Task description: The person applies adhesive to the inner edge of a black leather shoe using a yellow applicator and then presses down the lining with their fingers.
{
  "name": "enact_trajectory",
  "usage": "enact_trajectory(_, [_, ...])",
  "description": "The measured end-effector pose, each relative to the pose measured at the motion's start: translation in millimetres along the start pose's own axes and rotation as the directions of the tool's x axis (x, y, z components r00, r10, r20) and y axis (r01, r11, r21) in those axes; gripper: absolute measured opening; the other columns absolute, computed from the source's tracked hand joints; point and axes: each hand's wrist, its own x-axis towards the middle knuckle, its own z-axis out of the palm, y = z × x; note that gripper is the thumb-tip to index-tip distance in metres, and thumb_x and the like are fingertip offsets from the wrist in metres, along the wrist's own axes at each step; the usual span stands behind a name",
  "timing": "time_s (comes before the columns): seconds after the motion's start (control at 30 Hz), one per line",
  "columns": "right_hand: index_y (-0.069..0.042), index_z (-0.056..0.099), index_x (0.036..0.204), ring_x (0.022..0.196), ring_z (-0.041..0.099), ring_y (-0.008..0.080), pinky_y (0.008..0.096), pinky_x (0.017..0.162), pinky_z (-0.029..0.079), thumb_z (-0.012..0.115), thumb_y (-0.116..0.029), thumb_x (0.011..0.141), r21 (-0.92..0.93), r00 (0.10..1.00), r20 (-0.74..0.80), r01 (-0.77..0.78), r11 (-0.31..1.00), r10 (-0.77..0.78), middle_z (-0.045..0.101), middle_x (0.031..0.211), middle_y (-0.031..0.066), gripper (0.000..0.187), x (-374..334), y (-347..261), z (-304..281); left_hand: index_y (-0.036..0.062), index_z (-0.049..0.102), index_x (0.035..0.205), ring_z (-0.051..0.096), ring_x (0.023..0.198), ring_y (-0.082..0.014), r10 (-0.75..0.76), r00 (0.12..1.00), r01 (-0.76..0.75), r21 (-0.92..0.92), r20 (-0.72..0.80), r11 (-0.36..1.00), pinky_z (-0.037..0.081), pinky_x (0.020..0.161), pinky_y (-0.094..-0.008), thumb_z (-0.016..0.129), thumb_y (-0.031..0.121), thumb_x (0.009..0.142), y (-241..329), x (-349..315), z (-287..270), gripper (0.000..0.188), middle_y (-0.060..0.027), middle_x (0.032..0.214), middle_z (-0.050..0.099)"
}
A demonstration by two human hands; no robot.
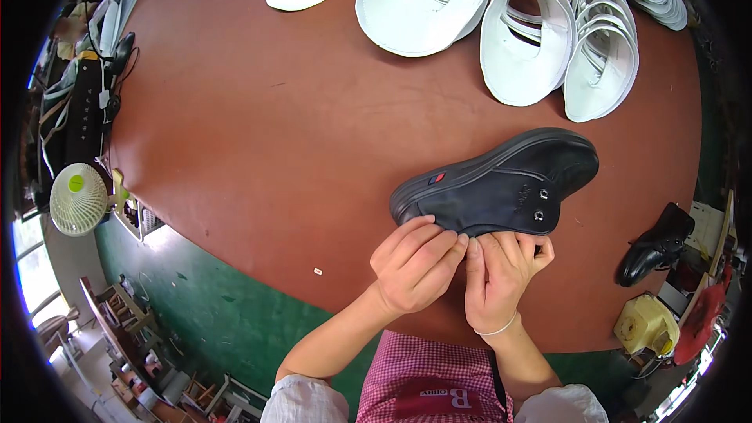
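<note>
A black leather shoe (501,176) lies on its side on the reddish-brown table, toe to the right and sole edge facing away from me. It has metal eyelets and a small red and blue tab near the heel. My left hand (419,262) pinches the collar edge close to the heel. Right beside it, my right hand (501,270) grips the same edge, thumb against the rim, its other fingers partly hidden by the shoe. The thumbs of both hands almost meet at the collar.
Stacks of white shoe uppers (526,39) line the far side of the table (258,157). A small white scrap (317,271) lies near its front edge. Another black shoe (656,244) sits at the right. A fan (78,200) stands at the left, and a yellow container (644,325) at the lower right.
</note>
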Motion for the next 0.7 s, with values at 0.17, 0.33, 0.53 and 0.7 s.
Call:
enact_trajectory(0.17, [-0.008,0.063,0.084,0.086,0.052,0.0195,0.0409,0.087,0.024,0.061,-0.018,0.082,0.026,1.000,-0.008,0.018,0.999,-0.018,0.060,0.086,0.0006,0.011,0.9,1.5,-1.4,0.0030,0.066,0.077,0.061,0.069,-0.0209,-0.105,0.994,0.105,-0.027,0.013,0.994,0.055,0.066,-0.0311,0.078,0.000,0.060,3.6,5.8,-4.2,0.021,-0.0060,0.079,0.063])
enact_trajectory(0.33, [0.001,0.061,0.103,0.093,0.055,0.0225,0.0402,0.090,0.030,0.061,-0.013,0.082,0.148,0.991,0.115,-0.085,0.985,0.068,0.059,0.102,0.0107,0.025,-14.4,-13.4,-30.6,0.0022,0.065,0.088,0.060,0.068,-0.0197,-0.348,0.925,0.368,-0.130,0.155,0.921,0.048,0.057,-0.0286,0.078,-0.001,0.064,10.2,23.3,-18.6,0.027,-0.0074,0.078,0.063])
enact_trajectory(0.53, [0.006,0.043,0.122,0.094,0.058,0.0332,0.0371,0.085,0.045,0.065,-0.010,0.081,0.664,0.860,0.355,-0.509,0.548,0.368,0.056,0.106,0.0206,0.050,-47.0,-4.9,-20.3,-0.0020,0.062,0.101,0.062,0.075,-0.0150,-0.511,0.533,0.842,-0.367,0.674,0.395,0.051,0.063,-0.0266,0.063,-0.005,0.083,30.7,18.9,-24.3,0.018,-0.0093,0.091,0.061])
enact_trajectory(0.7, [0.004,0.050,0.111,0.067,0.063,0.0300,0.0373,0.056,0.049,0.064,-0.009,0.082,0.271,0.938,0.334,-0.191,0.944,0.094,0.061,0.076,0.0143,0.035,-49.6,16.0,-35.6,-0.0017,0.061,0.108,0.065,0.093,-0.0240,-0.103,0.910,0.312,-0.499,0.401,0.808,0.054,0.078,-0.0353,0.052,-0.004,0.087,13.2,22.9,-25.3,0.023,-0.0142,0.107,0.062])
